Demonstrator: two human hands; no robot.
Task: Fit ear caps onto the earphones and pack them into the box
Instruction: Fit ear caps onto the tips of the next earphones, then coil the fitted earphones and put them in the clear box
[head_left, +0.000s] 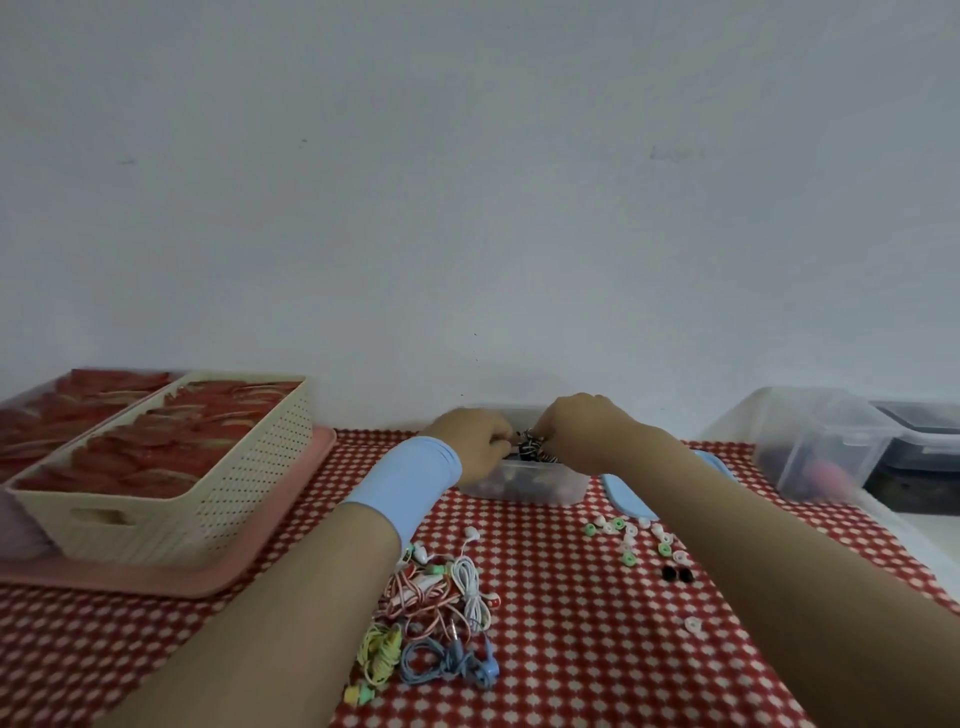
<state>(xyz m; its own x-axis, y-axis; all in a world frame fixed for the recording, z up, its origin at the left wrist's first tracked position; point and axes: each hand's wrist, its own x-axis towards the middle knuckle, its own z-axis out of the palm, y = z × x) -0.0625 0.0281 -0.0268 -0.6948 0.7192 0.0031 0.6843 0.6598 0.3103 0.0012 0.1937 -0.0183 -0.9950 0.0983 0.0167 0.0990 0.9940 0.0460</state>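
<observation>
Both my hands reach to the far edge of the table over a clear plastic box (524, 486). My left hand (470, 436), with a blue wristband, and my right hand (582, 423) pinch a black-and-white striped earphone bundle (532, 447) between them just above the box. The box holds dark earphones. A heap of coiled earphones (436, 613) in white, red-striped, yellow and blue lies on the checked cloth between my forearms. Loose ear caps (636, 538) in green, white and black are scattered to the right of it.
A cream perforated basket (208, 499) full of red packets sits on a pink tray (156, 582) at the left. A blue lid (626, 493) lies right of the box. Clear storage bins (810, 447) stand at the far right against the wall.
</observation>
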